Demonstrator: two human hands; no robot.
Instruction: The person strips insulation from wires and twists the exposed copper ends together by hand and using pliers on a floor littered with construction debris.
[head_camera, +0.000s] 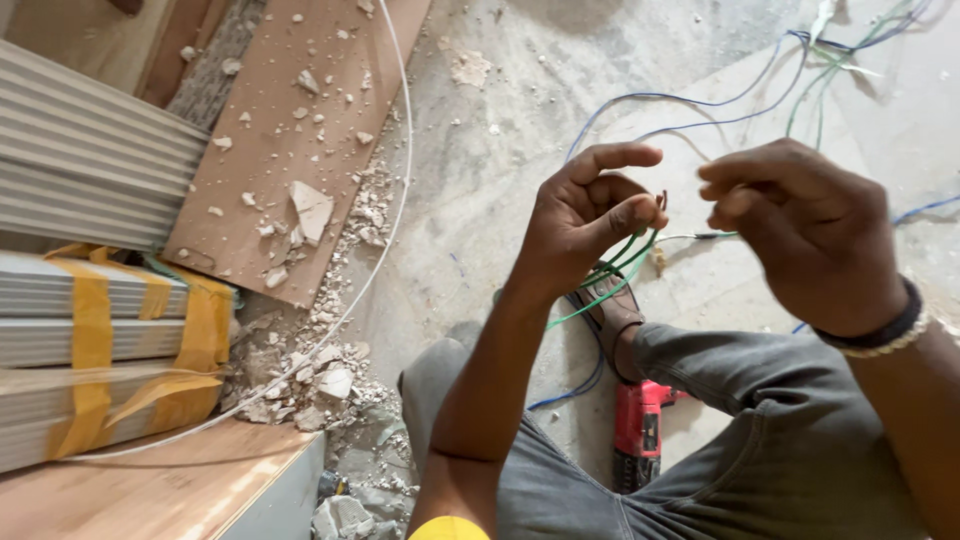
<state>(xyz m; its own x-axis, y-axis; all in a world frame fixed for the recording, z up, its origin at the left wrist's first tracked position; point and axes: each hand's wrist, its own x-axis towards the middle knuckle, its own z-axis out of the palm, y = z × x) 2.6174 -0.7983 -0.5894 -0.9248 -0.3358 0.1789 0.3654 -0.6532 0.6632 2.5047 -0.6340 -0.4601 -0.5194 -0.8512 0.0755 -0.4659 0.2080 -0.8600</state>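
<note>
My left hand (585, 225) pinches a bundle of thin green wires (615, 272) between thumb and fingers; bare copper ends stick up by the thumb tip. My right hand (805, 230) is close to the right of it, fingers curled, pinching a thin wire end (700, 237) that runs toward the left hand. Blue wires (700, 110) and more green ones trail away over the concrete floor behind both hands. I sit with my knees in grey trousers below the hands.
A red power drill (638, 432) lies on the floor between my legs. Rubble and plaster chips (320, 380) litter the left side, beside a brown board (290, 140), taped grey panel bundles (100, 350) and a white cable (380, 250).
</note>
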